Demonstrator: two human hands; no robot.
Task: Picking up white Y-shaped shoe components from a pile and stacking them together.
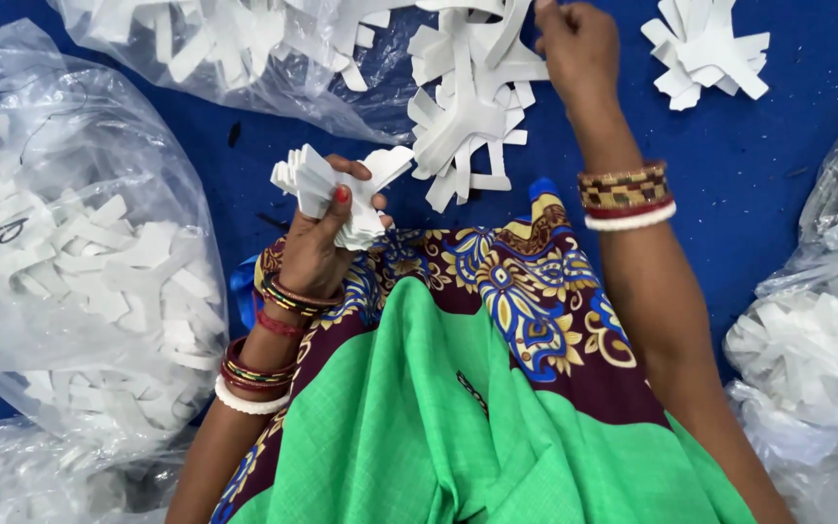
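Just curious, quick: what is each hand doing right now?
Left hand: closed on a stack of white cutouts.
Right hand: fingers on the loose cutout pile; grip unclear.

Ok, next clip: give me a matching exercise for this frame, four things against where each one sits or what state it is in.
Things:
1. left hand
2. right hand
3. small loose pile of white cut-outs
4. clear bag of white pieces

Places or states:
A. alone on the blue surface, top right
B. far left, beside the lap
C. gripping a fanned stack of white cut-outs
D. stretched forward to the central heap of cut-outs

Pairs: 1-C, 2-D, 3-A, 4-B
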